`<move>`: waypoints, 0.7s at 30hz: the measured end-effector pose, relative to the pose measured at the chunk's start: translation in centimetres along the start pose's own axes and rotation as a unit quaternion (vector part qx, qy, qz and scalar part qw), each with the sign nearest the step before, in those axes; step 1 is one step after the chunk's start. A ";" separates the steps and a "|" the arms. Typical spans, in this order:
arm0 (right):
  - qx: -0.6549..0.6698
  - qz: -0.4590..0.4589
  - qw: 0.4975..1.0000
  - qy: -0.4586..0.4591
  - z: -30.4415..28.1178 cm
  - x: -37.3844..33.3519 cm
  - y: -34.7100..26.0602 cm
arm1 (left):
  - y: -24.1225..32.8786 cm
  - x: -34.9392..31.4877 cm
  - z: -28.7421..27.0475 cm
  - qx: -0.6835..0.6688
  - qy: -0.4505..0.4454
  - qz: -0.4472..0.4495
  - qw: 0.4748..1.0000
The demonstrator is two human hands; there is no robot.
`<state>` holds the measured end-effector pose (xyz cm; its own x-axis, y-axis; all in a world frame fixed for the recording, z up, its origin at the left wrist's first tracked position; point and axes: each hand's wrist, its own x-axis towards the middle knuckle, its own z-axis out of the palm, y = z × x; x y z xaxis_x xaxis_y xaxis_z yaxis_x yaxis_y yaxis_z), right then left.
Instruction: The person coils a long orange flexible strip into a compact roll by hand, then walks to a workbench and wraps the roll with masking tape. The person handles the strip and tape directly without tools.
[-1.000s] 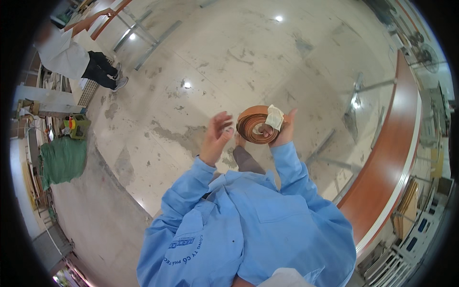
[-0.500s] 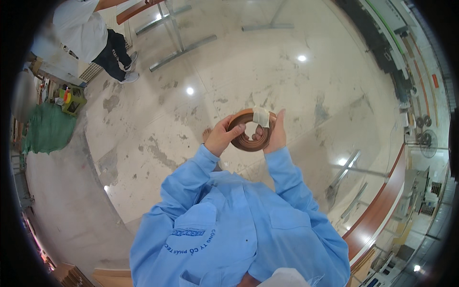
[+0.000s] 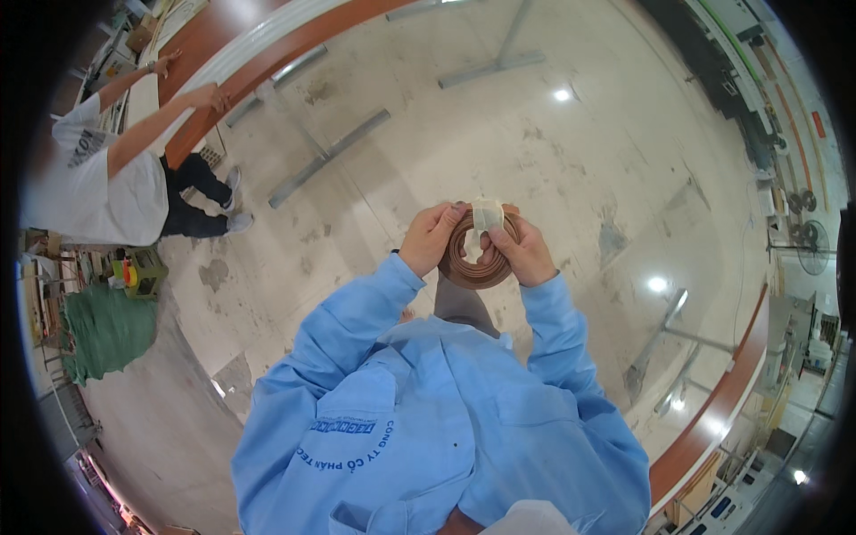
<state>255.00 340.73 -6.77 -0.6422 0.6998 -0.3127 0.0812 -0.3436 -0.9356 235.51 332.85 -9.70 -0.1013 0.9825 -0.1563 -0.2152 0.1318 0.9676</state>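
Observation:
Between my hands is a coiled roll of brown edge banding [image 3: 470, 272], with a strip of pale masking tape [image 3: 488, 217] across its top. My left hand [image 3: 430, 239] grips the coil's left side, thumb on the upper edge. On the right, my right hand [image 3: 528, 252] closes round the rim, its thumb lying near the lower end of the tape and its fingertips showing in the coil's open centre. The roll is held up in front of my body above the floor.
At the upper left another person [image 3: 98, 187] has both hands on a long reddish-brown panel [image 3: 267, 67]. Metal stand legs [image 3: 330, 160] rest on the tiled floor. To the right lies another reddish-brown panel [image 3: 713, 419]. A green sack [image 3: 109, 330] sits at the left.
My right thumb has moved onto the coil beside the tape, and my left thumb has shifted up to its top edge. The view has shifted, bringing the other person's panel further in.

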 end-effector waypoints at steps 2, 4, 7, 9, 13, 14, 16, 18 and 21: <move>0.019 0.012 1.000 -0.012 -1.6 5.5 -1.0 | 1.0 5.3 -1.8 -0.013 0.013 -0.028 0.999; 0.016 0.007 0.999 -0.041 -3.2 11.3 -2.6 | 2.5 10.4 -3.5 -0.037 0.033 -0.038 0.998; 0.033 0.007 0.995 -0.095 -5.2 19.6 -5.9 | 4.7 16.7 -5.6 -0.053 0.071 -0.031 0.996; 0.035 -0.041 0.990 -0.132 -6.3 24.9 -8.6 | 6.0 21.0 -6.7 -0.027 0.115 -0.017 0.993; 0.022 -0.063 0.989 -0.132 -5.9 33.0 -12.4 | 8.5 27.4 -10.1 -0.011 0.141 0.016 0.990; -0.004 -0.054 0.994 -0.095 -5.7 35.4 -13.1 | 8.8 29.1 -10.5 0.023 0.178 0.079 0.981; -0.037 -0.041 0.998 -0.036 -5.0 40.6 -14.3 | 9.4 32.8 -12.6 0.098 0.214 0.141 0.962; -0.014 -0.086 0.995 -0.041 -4.1 46.5 -15.3 | 10.1 37.1 -16.4 0.177 0.215 0.151 0.949; -0.012 -0.145 0.988 -0.047 -2.1 56.7 -17.0 | 11.0 45.0 -22.6 0.103 0.269 0.119 0.950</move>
<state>218.86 387.56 -8.95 -0.7082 0.7058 -0.0146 -0.0997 -0.1205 -0.9877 206.61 375.51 -10.60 -0.6172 0.7854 0.0476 0.0658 -0.0087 0.9978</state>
